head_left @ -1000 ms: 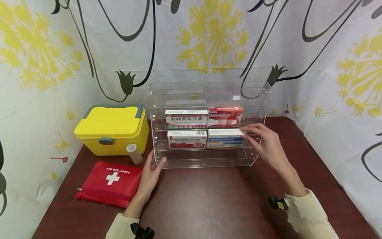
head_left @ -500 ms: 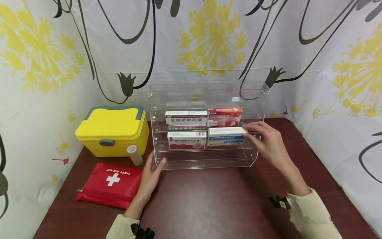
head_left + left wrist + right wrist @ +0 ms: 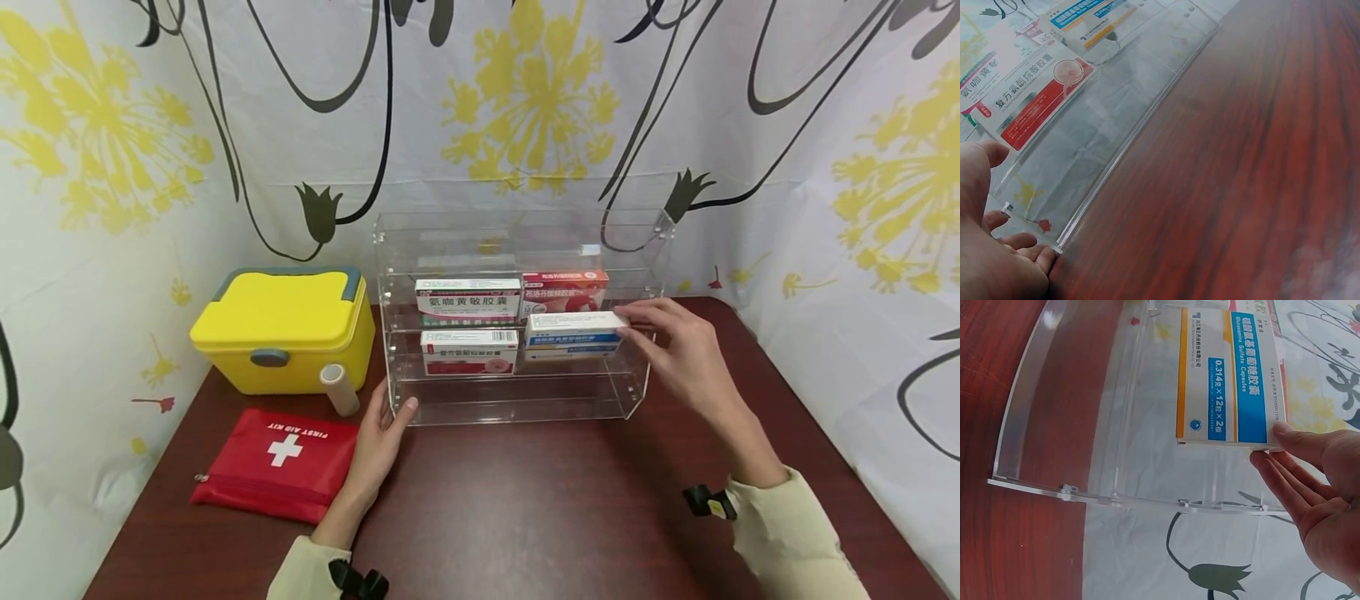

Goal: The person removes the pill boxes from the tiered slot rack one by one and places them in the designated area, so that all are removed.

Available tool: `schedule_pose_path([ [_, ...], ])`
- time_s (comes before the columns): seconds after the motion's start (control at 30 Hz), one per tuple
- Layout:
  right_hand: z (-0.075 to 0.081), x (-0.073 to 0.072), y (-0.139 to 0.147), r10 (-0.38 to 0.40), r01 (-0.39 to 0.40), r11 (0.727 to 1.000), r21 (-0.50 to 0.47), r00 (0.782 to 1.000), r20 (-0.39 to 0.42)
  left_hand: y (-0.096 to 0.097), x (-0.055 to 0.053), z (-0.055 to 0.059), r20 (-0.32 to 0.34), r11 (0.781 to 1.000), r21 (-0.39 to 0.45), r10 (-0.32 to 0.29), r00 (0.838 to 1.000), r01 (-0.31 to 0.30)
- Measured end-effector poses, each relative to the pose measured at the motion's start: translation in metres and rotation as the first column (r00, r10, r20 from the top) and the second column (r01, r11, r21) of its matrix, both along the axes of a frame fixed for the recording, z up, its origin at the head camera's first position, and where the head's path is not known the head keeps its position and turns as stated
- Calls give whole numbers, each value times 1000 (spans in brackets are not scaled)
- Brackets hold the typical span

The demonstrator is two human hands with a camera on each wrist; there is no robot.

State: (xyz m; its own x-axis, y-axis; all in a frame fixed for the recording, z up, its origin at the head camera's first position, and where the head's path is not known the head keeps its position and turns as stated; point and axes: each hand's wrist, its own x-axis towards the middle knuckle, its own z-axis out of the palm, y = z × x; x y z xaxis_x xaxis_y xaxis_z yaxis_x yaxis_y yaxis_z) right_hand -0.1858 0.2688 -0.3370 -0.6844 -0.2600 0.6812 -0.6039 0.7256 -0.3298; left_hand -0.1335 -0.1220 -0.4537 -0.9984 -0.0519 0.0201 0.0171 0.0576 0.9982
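Blue-and-white glucosamine sulfate box [image 3: 573, 330]: lower occupied row of clear acrylic rack [image 3: 510, 411], right side; long axis crosswise, printed front outward, right end seemingly tipped slightly up.
Right hand [image 3: 678, 354]: pinching box's right end.
Left hand [image 3: 377, 442]: holding rack's left side.
Rack progress: three other boxes [image 3: 470, 354] seated; apparently left, settling or removing fourth, cannot tell which.

Yellow lidded case [image 3: 281, 332], pale cylinder [image 3: 341, 391] just beside it, red first-aid pouch [image 3: 276, 465], reddish-brown table [image 3: 525, 508], flower-patterned backdrop [image 3: 442, 175]
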Motion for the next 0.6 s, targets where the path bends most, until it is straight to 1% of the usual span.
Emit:
schedule_pose_path([
  [0.2,10,2,1,-19,19,1000,10,1000,-5,0,1,1,10,1000,-5,2,1000,-2],
  [0.33,17,3,0,-17,17,1000,11,1000,-21,0,1,2,9,1000,-5,3,1000,-3],
  [0.6,30,7,-2,-31,31,999,21,999,-27,-1,0,0,-6,1000,0,-7,1000,7],
])
